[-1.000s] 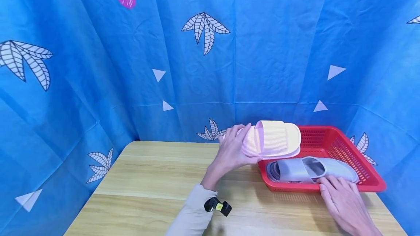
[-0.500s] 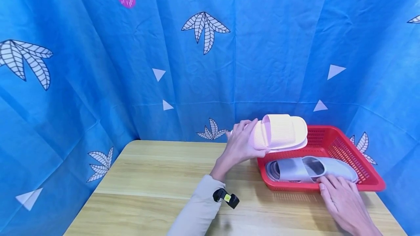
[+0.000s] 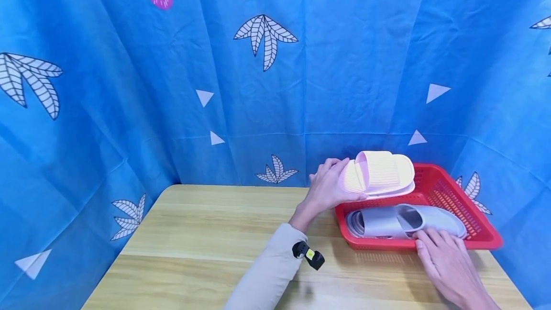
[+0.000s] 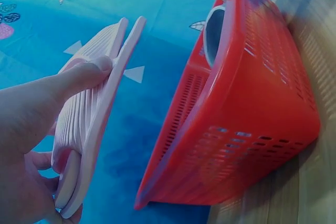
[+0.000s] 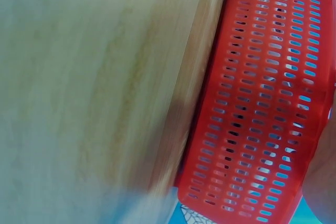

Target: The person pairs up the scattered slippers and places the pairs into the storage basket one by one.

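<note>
My left hand (image 3: 329,188) grips a pair of pale slippers (image 3: 383,173) by one end, cream and pinkish in the head view. In the left wrist view the slippers (image 4: 86,114) are stacked together, thumb on one side and fingers on the other, apart from the red basket (image 4: 252,114). They hang above the left back part of the basket (image 3: 482,233). Inside it, along the front wall, lie grey slippers (image 3: 383,221). My right hand (image 3: 449,262) holds the basket's front rim, fingers over the edge beside the grey slippers. Only a blurred part of that hand (image 5: 320,174) shows in the right wrist view.
The basket stands on the right of a wooden table (image 3: 206,233), near its right edge. A blue patterned curtain (image 3: 344,61) hangs close behind the table and along both sides. A black strap (image 3: 307,255) is on the left sleeve.
My left hand has carried the pale slippers to the right and slightly up, further over the basket. The right hand stays on the rim. The head view has shifted a little.
</note>
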Demonstrator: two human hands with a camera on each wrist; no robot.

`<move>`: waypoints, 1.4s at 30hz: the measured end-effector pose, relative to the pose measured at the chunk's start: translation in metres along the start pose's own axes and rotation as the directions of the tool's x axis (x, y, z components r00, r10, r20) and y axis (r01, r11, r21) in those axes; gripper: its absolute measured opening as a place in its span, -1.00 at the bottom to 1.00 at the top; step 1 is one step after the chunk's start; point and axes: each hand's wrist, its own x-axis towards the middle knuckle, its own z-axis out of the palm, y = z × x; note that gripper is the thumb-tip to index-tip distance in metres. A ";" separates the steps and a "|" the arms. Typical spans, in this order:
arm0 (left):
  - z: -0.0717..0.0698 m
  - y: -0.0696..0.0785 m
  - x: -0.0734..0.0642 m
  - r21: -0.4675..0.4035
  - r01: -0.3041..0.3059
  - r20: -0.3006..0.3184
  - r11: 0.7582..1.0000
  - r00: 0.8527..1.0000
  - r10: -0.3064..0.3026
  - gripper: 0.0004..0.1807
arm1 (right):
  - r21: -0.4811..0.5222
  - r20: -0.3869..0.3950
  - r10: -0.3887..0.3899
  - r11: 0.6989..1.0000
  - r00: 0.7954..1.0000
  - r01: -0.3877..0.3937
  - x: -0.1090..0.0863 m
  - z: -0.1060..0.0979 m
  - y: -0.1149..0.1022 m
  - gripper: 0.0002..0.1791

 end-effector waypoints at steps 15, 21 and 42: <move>0.034 0.015 0.020 0.064 0.053 0.066 0.997 0.996 -0.057 0.03 | -0.010 0.005 0.001 1.000 1.000 -0.001 0.001 -0.001 -0.002 -0.79; 0.048 0.018 0.027 0.107 0.069 0.072 0.992 0.994 -0.077 0.04 | -0.009 -0.013 -0.013 1.000 1.000 0.013 0.002 -0.001 -0.001 -0.87; 0.071 0.039 0.038 0.266 0.169 0.105 0.949 0.974 -0.203 -0.10 | -0.007 -0.004 -0.002 1.000 1.000 0.002 0.002 -0.002 -0.002 -0.80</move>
